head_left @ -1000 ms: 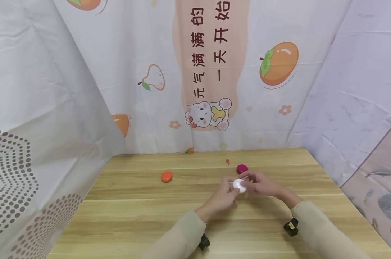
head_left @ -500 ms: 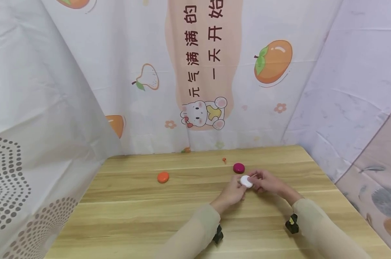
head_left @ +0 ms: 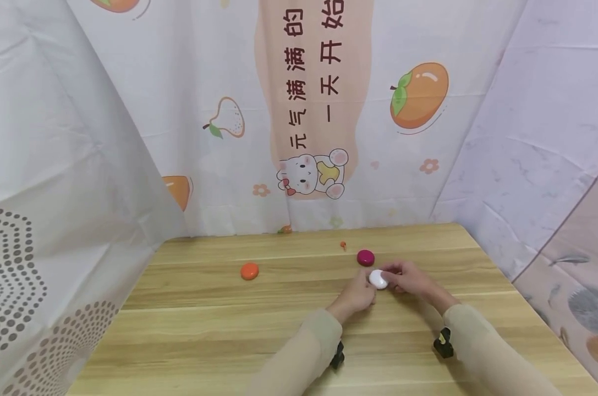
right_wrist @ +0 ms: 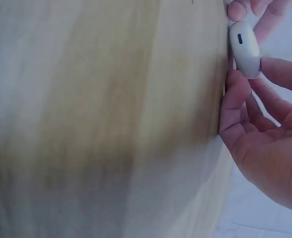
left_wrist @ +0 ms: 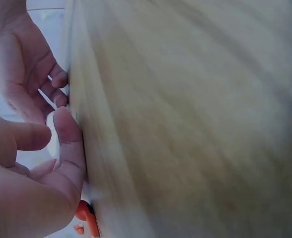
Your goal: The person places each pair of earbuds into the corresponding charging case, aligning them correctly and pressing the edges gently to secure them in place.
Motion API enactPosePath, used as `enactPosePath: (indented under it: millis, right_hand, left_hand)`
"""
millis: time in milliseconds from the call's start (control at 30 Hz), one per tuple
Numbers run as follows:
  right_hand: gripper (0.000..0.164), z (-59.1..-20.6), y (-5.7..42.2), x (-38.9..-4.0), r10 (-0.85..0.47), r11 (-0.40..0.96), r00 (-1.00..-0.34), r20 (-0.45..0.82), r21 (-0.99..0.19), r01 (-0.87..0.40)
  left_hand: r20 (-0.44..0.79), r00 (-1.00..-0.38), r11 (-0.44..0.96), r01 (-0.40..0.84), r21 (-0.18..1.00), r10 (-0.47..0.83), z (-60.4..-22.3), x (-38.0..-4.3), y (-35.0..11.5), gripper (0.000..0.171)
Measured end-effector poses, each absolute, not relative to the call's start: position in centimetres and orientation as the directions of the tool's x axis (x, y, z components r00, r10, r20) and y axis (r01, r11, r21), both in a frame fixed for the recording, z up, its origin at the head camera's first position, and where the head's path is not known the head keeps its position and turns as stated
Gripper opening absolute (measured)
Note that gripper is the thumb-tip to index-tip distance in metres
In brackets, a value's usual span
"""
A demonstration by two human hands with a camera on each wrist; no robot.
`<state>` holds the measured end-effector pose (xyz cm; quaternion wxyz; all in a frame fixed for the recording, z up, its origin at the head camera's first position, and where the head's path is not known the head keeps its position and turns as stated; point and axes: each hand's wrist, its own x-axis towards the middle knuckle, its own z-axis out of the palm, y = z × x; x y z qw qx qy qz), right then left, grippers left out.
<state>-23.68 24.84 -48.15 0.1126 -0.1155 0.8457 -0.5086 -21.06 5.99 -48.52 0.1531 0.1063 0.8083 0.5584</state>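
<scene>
A round white earbud case [head_left: 378, 279] is held low over the table between both hands. In the right wrist view, the white case [right_wrist: 246, 57] stands on edge with a small dark charging port towards the camera. My left hand [head_left: 356, 295] pinches its left side between thumb and fingers; the left wrist view shows only a sliver of the case behind the left fingers [left_wrist: 69, 139]. On the opposite side my right hand [head_left: 406, 279] grips it, thumb on one face and index finger beneath. Just beyond them lies a round magenta case [head_left: 365, 257].
A small orange earbud [head_left: 343, 245] lies near the back of the wooden table [head_left: 204, 330]. Further left is a round orange case [head_left: 250, 270]. Printed curtains [head_left: 323, 214] close off the back and both sides.
Both hands have carried the white case slightly to the right, past the magenta one, and its tilt has changed. The view has shifted a little too. The other things stay in place.
</scene>
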Motion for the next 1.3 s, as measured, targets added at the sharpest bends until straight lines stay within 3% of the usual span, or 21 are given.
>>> enactPosePath:
  millis: [233,600,767,1000,1300]
  right_hand:
    - [0.027,-48.6,24.6,-23.1,-0.276,0.508,-0.959,-0.069,-0.857,-0.084]
    - [0.03,-48.6,24.5,-22.6,-0.229,0.553,-0.97,-0.081,-0.831,-0.061]
    - [0.033,-48.7,24.4,-22.6,-0.215,0.518,-0.97,-0.113,-0.855,-0.015]
    - [0.042,-48.1,23.9,-22.0,-0.212,0.46,-0.973,-0.095,-0.888,-0.013]
    - [0.039,-45.9,21.0,-22.1,-0.139,0.49,-0.989,0.054,-0.864,-0.116]
  left_hand:
    - [-0.108,-0.928,0.453,0.071,0.889,0.357,-49.2,-21.0,6.0,0.038]
    - [-0.144,-0.921,0.462,0.043,0.886,0.362,-48.1,-20.3,5.7,0.035]
    - [-0.147,-0.915,0.396,0.015,0.918,0.375,-48.1,-20.4,5.3,0.034]
    - [-0.189,-0.852,0.211,-0.094,0.973,0.489,-48.4,-20.8,3.0,0.052]
    - [0.001,-0.89,0.297,0.153,0.943,0.455,-45.7,-21.6,-6.0,0.029]
